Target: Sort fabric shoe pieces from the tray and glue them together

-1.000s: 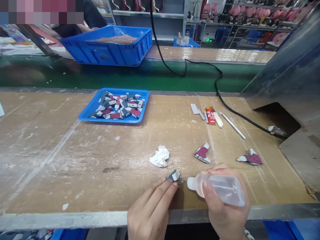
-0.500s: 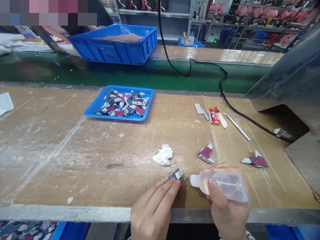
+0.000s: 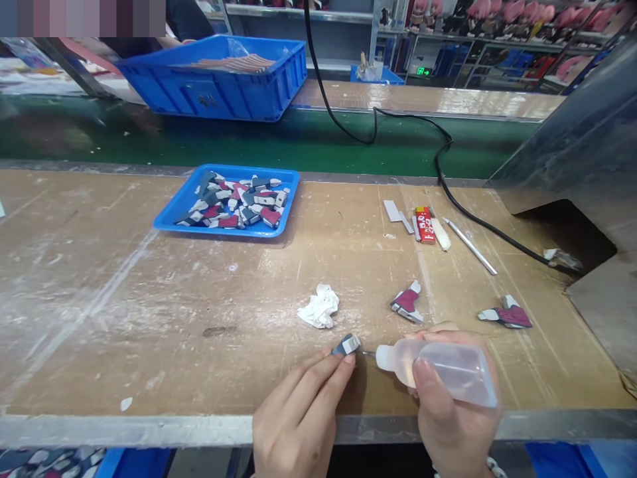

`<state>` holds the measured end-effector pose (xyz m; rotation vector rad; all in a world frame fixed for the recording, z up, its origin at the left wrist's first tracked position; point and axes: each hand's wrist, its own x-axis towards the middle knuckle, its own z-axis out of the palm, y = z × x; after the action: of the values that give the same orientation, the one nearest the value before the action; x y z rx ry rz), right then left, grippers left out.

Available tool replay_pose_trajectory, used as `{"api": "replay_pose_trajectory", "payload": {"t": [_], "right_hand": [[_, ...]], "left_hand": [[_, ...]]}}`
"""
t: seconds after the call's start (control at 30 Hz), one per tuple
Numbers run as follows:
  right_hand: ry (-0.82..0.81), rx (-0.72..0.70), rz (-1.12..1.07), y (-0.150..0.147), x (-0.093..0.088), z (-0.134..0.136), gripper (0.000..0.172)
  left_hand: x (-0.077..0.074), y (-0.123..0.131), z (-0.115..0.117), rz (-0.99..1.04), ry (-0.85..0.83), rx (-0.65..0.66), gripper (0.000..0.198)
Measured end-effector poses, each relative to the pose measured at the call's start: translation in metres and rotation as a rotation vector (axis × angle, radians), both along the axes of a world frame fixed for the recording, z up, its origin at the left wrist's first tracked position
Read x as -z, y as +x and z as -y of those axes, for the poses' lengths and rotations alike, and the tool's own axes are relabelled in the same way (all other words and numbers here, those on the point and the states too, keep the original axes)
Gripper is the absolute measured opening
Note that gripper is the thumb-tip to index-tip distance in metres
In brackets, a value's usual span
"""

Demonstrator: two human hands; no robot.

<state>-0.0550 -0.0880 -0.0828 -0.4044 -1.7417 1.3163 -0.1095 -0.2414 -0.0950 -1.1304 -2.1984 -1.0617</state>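
Note:
Between the fingers of my left hand (image 3: 303, 405) is a small dark grey and white plastic part (image 3: 347, 344), held just above the bench. My right hand (image 3: 455, 411) is wrapped round a translucent squeeze bottle (image 3: 442, 370) lying nearly level. Its thin needle tip points left, close by the part's white end; I cannot tell whether they touch. A maroon and white part (image 3: 408, 302) lies beyond the bottle, and a similar maroon part (image 3: 506, 313) is to the right. Crumpled white tissue (image 3: 320, 307) rests just behind my left hand.
A shallow blue tray (image 3: 163, 222) holds many similar parts. Toward the back right lie a red packet (image 3: 424, 224), white pieces and a metal craft knife (image 3: 469, 245). A black cable (image 3: 490, 232) runs to a metal housing (image 3: 592, 133). A blue crate (image 3: 219, 96) stands behind, near another person.
The whole view has shifted slightly, with bench items appearing a little higher and farther left. Both hands keep their holds, and the bottle's tip stays close to the part.

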Motion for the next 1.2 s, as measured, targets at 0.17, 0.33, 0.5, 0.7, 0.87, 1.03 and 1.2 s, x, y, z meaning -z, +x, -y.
{"api": "replay_pose_trajectory", "payload": {"t": [0.17, 0.33, 0.5, 0.7, 0.87, 1.03, 1.2], "right_hand": [[0.000, -0.011, 0.000, 0.001, -0.001, 0.000, 0.016], [-0.045, 0.018, 0.056, 0.002, -0.002, 0.001, 0.016], [-0.069, -0.021, 0.058, -0.001, -0.004, 0.002, 0.015], [-0.123, -0.015, 0.086, -0.002, -0.006, 0.006, 0.017], [-0.217, 0.018, 0.163, 0.000, -0.010, 0.008, 0.020], [-0.226, 0.039, 0.189, -0.001, -0.012, 0.006, 0.022], [-0.247, 0.024, 0.161, -0.002, -0.012, 0.006, 0.023]], "left_hand": [[-0.002, -0.002, -0.001, 0.021, 0.027, 0.034, 0.033], [0.000, -0.001, 0.002, 0.017, 0.007, 0.043, 0.033], [-0.001, 0.002, 0.004, -0.015, -0.058, 0.059, 0.028], [0.000, 0.004, 0.005, 0.010, -0.052, 0.039, 0.030], [0.001, 0.005, 0.003, 0.009, -0.031, 0.024, 0.033], [-0.002, 0.005, 0.000, 0.007, -0.019, -0.004, 0.036], [-0.003, 0.005, -0.001, 0.016, -0.007, -0.003, 0.035]]}}
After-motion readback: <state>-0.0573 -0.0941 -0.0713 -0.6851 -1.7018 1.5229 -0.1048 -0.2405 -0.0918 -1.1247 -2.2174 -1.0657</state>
